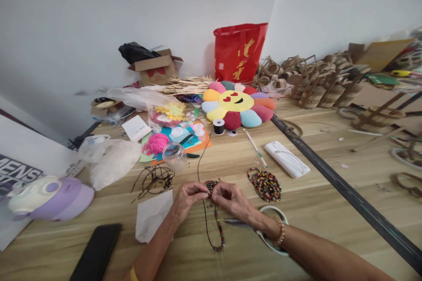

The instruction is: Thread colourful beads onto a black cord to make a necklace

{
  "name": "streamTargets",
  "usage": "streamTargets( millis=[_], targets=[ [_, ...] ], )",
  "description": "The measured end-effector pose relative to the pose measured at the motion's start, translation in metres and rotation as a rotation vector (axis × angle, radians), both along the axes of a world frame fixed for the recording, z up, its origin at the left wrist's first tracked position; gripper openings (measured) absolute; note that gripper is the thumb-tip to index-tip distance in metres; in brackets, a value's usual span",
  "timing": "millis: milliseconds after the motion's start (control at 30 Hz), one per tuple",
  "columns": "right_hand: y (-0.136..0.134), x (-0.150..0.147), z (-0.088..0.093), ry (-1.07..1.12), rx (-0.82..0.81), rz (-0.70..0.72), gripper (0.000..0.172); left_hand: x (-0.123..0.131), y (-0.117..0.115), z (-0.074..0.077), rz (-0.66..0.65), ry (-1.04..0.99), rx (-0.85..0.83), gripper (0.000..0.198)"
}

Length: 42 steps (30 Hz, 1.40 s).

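Observation:
My left hand (pixel 190 198) is closed in a pinch, its fingertips meeting those of my right hand over a small pile of dark multicoloured beads (pixel 211 183). What lies in the left fingertips is too small to make out. My right hand (pixel 234 202) also pinches, at the upper end of a bead string (pixel 221 232) that hangs toward me and curves at the bottom. From that string a black cord (pixel 205 219) runs up past the left fingers to a black spool (pixel 218 127). Scissors (pixel 235 221), partly hidden, lie under my right wrist.
Right of the hands lie a heap of strung beads (pixel 265 184), a white power strip (pixel 286 158) and a white round container (pixel 284 217) under my forearm. Leftward are cut black cords (pixel 154 180), white paper (pixel 153 215), a clear jar (pixel 174 157) and a phone (pixel 96 252). A flower cushion (pixel 236 101) sits behind.

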State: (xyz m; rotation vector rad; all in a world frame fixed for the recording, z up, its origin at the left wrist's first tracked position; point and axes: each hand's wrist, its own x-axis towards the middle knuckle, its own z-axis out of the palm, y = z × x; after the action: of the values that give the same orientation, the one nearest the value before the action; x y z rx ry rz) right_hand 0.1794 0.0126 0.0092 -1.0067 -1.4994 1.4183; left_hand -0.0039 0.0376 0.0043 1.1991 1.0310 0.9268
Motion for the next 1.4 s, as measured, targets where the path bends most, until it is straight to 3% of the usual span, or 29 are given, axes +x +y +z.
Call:
streamTargets(
  millis=[967, 1400],
  targets=[
    [0.0005, -0.0001, -0.0018, -0.006, 0.009, -0.003, 0.026, 0.0012, -0.0011, 0.0055, -0.066, -0.008, 0.041, 0.019],
    [0.0008, -0.0046, -0.0037, 0.130, -0.115, 0.024, 0.038, 0.0020, -0.0032, 0.0059, -0.091, -0.031, -0.032, 0.026]
  ],
)
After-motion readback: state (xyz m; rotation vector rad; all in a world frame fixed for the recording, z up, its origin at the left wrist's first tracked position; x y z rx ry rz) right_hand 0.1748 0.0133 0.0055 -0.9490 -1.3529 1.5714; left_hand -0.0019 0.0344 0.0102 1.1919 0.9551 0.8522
